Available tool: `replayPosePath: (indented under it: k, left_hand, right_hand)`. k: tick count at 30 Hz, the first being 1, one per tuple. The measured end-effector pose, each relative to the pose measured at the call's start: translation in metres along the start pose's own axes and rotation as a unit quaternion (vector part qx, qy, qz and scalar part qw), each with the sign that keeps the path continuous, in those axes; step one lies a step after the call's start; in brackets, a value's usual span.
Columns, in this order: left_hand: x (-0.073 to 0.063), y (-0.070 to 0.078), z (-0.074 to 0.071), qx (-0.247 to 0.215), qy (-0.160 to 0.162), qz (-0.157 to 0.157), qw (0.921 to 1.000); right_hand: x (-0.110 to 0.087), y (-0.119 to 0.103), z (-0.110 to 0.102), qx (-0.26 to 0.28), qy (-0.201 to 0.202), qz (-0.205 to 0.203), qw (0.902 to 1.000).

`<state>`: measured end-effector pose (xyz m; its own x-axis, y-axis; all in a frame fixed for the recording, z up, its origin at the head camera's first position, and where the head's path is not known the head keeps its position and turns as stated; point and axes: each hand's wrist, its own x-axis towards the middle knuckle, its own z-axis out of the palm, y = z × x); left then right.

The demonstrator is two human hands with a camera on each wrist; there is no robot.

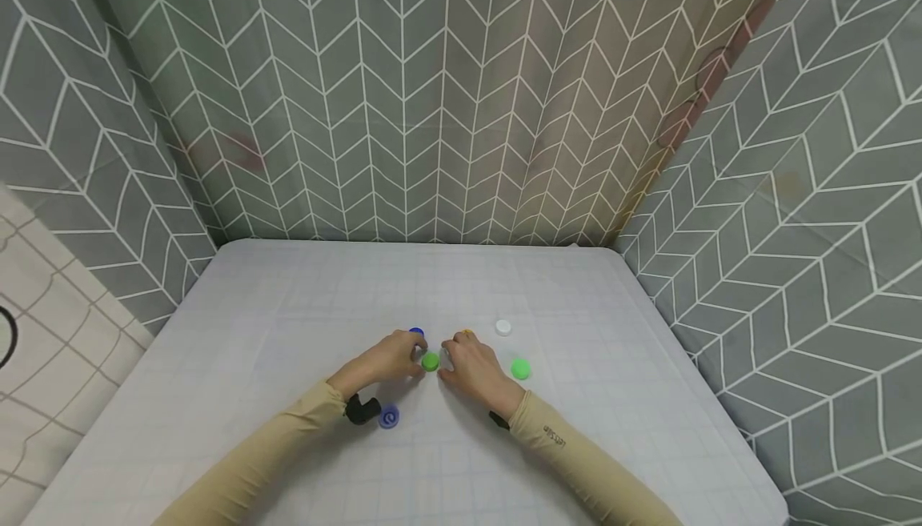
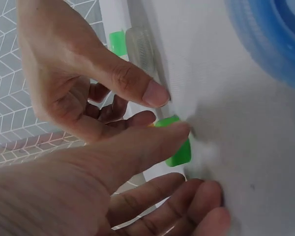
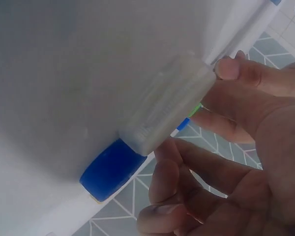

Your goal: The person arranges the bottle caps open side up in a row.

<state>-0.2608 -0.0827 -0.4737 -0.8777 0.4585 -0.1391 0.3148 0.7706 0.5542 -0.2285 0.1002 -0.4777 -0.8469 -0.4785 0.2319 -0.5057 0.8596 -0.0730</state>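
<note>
On the white table, a green bottle cap point(image 1: 430, 361) lies between my two hands. My left hand point(image 1: 387, 359) is at its left, thumb and fingers loosely bent around that side; in the left wrist view the thumb overlaps the green cap point(image 2: 181, 153), and contact cannot be made out. From the other side my right hand point(image 1: 477, 371) faces it, fingers bent and a small gap between. A blue cap point(image 1: 415, 331) shows partly behind the left hand, and a yellow-orange piece point(image 1: 467, 332) peeks out beyond the right fingers.
A white cap point(image 1: 503, 327) and a bright green cap point(image 1: 520, 369) lie right of the right hand. A purple-blue cap with a swirl point(image 1: 389, 416) sits near the left wrist. Grey patterned curtains point(image 1: 432, 110) stand around the table point(image 1: 324, 286).
</note>
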Motion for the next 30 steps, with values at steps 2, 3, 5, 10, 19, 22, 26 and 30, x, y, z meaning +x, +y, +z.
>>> replayPosePath:
  k: [2,3,5,10,19,22,26,30]
  left_hand:
    - [0.001,-0.001,0.001,-0.008,0.0,0.003,1.0]
    - [0.001,-0.001,0.002,-0.013,0.0,0.004,0.9999]
    - [0.002,-0.002,0.003,-0.018,0.004,0.01,0.9998]
    - [0.005,-0.003,0.003,-0.026,0.015,0.024,0.9993]
    - [0.007,-0.005,0.003,-0.038,0.007,0.041,0.9984]
    - [0.007,-0.005,0.003,-0.039,0.006,0.042,0.9983]
    - [0.007,-0.005,0.003,-0.037,0.006,0.051,0.998]
    - [0.006,-0.005,0.001,-0.039,0.01,0.062,0.9972]
  right_hand:
    - [0.001,0.001,0.0,-0.001,0.001,-0.002,1.0]
    - [0.002,0.001,0.001,-0.001,0.001,-0.004,1.0]
    - [0.003,0.002,0.002,0.0,0.002,-0.007,1.0]
    - [0.006,0.004,0.003,0.008,0.002,-0.012,0.9999]
    - [0.009,0.003,0.004,0.03,-0.006,-0.021,0.9993]
    - [0.009,0.002,0.005,0.028,0.0,-0.025,0.9993]
    - [0.009,0.003,0.005,0.026,0.007,-0.029,0.9992]
    - [0.011,0.003,0.004,0.034,0.01,-0.026,0.999]
